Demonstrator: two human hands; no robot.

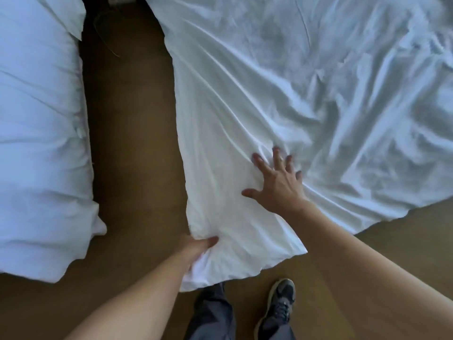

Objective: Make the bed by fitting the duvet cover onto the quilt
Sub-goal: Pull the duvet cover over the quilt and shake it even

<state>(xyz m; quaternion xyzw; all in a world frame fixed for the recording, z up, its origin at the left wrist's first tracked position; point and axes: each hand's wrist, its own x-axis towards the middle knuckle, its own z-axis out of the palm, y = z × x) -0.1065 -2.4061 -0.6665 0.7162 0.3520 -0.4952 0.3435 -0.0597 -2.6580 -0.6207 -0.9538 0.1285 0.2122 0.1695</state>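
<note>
A white duvet cover [282, 77] lies rumpled across the bed on the right, and its near corner hangs toward me over the floor. My left hand [196, 251] grips that corner from below, thumb on top of the bunched cloth. My right hand [277, 182] lies flat on the cover with fingers spread, pressing into the folds a little farther in. Whether the quilt is inside the cover here I cannot tell.
A second bed with white bedding [39, 133] fills the left side. A strip of brown carpet [132, 143] runs between the two beds. My legs in dark trousers and a dark shoe [279, 305] stand at the bottom of the view.
</note>
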